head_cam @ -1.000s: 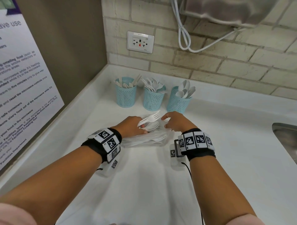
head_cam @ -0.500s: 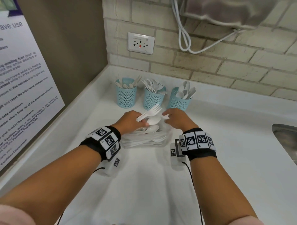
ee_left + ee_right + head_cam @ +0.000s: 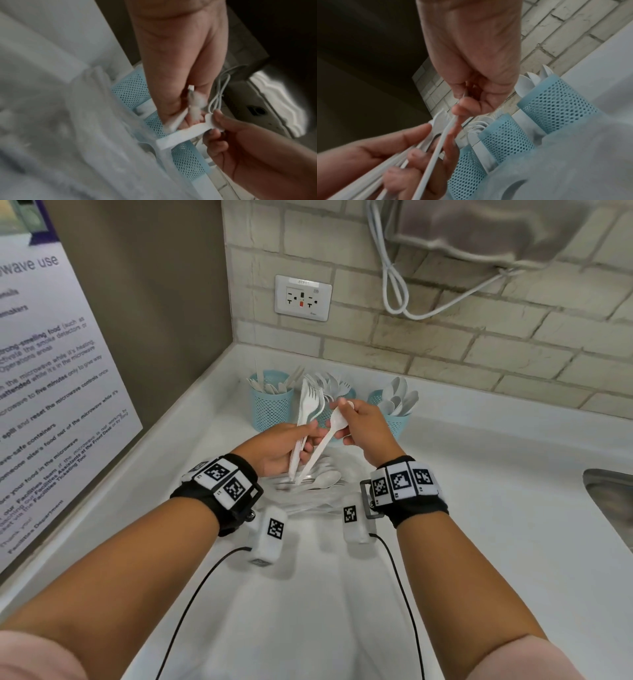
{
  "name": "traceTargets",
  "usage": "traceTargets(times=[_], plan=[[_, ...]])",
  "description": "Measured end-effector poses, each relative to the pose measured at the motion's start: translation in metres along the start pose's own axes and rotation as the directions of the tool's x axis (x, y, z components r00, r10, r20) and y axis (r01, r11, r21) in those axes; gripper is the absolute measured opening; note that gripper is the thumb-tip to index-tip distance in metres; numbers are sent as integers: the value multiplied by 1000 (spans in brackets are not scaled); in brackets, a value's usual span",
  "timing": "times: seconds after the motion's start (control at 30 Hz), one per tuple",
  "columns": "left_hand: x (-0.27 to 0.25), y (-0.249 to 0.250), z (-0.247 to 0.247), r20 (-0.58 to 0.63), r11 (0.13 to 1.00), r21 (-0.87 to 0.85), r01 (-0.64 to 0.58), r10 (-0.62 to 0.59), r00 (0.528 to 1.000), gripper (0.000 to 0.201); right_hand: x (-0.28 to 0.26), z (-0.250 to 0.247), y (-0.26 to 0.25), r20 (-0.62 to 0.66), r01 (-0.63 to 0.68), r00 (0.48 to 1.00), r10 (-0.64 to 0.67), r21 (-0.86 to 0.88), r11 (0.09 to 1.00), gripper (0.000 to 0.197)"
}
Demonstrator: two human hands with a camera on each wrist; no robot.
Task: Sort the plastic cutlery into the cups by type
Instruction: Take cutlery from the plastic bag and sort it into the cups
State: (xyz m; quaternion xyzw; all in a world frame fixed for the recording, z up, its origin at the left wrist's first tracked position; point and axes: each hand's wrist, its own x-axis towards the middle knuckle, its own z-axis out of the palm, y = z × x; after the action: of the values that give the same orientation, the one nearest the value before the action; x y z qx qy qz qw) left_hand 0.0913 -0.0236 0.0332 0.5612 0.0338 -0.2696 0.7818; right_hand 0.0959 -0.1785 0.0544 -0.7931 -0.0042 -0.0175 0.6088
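— Forks [image 3: 310, 409], a small bunch of white plastic ones, are standing up in the person's left hand [image 3: 279, 448], tines upward. The fingers are curled round the handles, so that hand is grasping them.

— And the right hand [image 3: 363, 424]?

— It pinches a single white spoon [image 3: 325, 440] by the bowl end, between thumb and fingertips; the handle slants down and to the left, crossing in front of the fork handles. Both hands are lifted above the counter [image 3: 479, 525], close together, nearly touching.

— Where are the cups?

— Three pale blue mesh cups stand in a row near the back left corner of the counter, just in front of the brick wall. The left cup [image 3: 272, 410] holds what look like knives, though I can't tell for sure from here. The middle cup [image 3: 323, 416] is mostly hidden behind the hands and has fork tines fanning out of its top. The right cup [image 3: 394, 419] holds spoons, bowls up.

— Anything left to sort?

— Yes, a loose pile of cutlery [image 3: 315, 484] lies on the counter right under the hands, toward the front of the cups; a spoon bowl shows on top. It seems to rest on clear plastic wrap, but that is hard to make out.

— What else is around?

— A wall outlet [image 3: 303, 298] above the corner, a looped white cord [image 3: 394, 292] hanging to its right, a printed notice [image 3: 51, 392] on the left wall, and the edge of a metal sink [image 3: 613, 498] at the counter's right edge.
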Motion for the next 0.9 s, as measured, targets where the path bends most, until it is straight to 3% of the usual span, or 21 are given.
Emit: traceTargets(times=[0.17,0.37,0.6,0.7,0.8,0.9], plan=[[-5,-2,-6,55,985,-171,37,-28,998,27,3,0,5,-16,-51,999,52,52,997,25],[-6,-8,-7,49,985,-173,7,2,999,23,3,3,6,-33,-71,997,72,30,997,27],[-7,-12,-2,37,983,-175,53,-47,998,29,6,4,13,-26,-128,991,129,41,991,21],[-8,-12,-2,37,980,-178,85,-80,996,28,15,-17,9,-161,-158,973,165,60,986,23],[-8,-10,-2,28,977,-191,90,-87,996,25,29,-54,-9,-467,-39,882,59,52,998,31],[-5,-9,2,23,978,-187,87,-85,996,31,41,-85,-28,-678,88,706,-204,-201,976,39]])
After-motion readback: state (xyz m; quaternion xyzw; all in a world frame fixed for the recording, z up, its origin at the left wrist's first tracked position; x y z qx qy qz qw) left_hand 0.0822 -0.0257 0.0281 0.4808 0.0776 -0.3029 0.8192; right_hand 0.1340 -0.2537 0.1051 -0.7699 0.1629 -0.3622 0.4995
